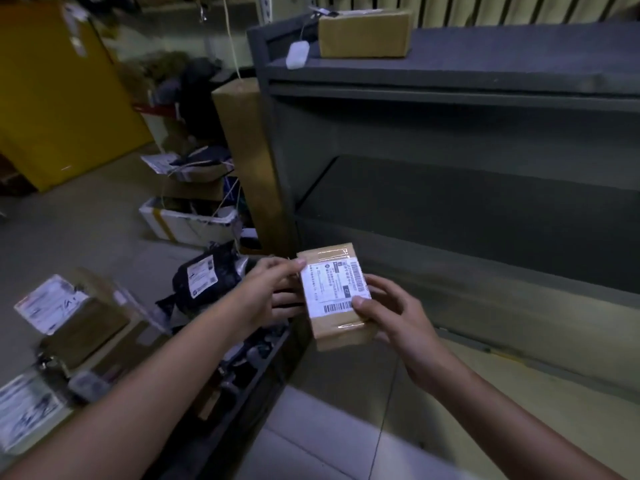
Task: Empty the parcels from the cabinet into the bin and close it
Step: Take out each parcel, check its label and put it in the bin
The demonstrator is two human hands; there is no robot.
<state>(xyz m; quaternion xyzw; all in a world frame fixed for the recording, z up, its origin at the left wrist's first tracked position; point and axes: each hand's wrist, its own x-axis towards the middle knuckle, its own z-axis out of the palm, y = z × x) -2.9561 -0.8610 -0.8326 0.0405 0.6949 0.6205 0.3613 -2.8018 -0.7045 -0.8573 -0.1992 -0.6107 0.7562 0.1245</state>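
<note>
A small brown cardboard parcel point(337, 299) with a white shipping label is held in front of the dark grey cabinet point(450, 202). My left hand point(273, 289) grips its left edge, thumb on the label's top corner. My right hand point(394, 317) grips its right side, thumb on the label's lower edge. The cabinet's lower shelves look bare. A larger brown box point(363, 32) sits on its top surface. The dark bin point(239, 375) lies at lower left with several parcels in it, among them a black bagged parcel point(204, 275) and a labelled brown box point(76, 317).
A tall narrow cardboard box point(249, 150) leans against the cabinet's left side. Open boxes of clutter point(190, 216) stand on the floor behind the bin. A yellow cabinet point(59, 88) is at the far left. A white tag point(298, 55) hangs by the top box.
</note>
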